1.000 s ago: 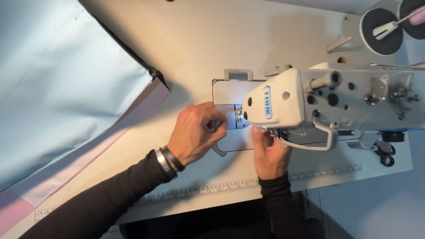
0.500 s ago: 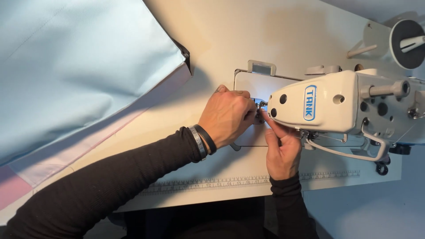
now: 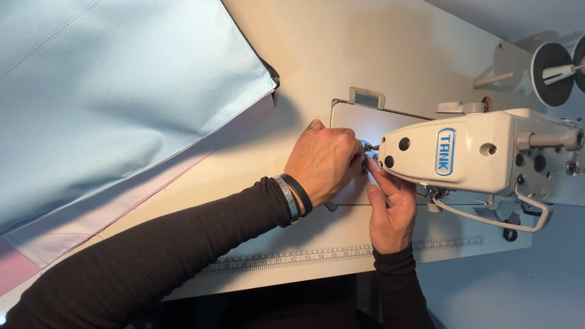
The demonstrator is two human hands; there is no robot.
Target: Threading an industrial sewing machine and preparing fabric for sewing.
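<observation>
A white sewing machine head (image 3: pixel 469 152) lies across the right side of the cream table (image 3: pixel 341 55). My left hand (image 3: pixel 326 159) is curled at the needle area under the machine's left end, fingertips pinched on small metal parts there. From below, my right hand (image 3: pixel 390 210) reaches up and its fingers touch the same spot beside the machine's left end. Whether either hand grips a small part is hidden by the fingers. A metal plate (image 3: pixel 359 116) is set into the table under the hands.
A large light-blue fabric panel (image 3: pixel 116 97) with a pale pink edge (image 3: pixel 36 244) covers the table's left half. Thread spools (image 3: pixel 551 73) stand at the far right. A ruler strip (image 3: pixel 317 256) runs along the table's near edge.
The view has shifted, so the machine and hands now sit further right in the frame. Both hands stay at the needle area, with the right fingers raised closer to the machine's end.
</observation>
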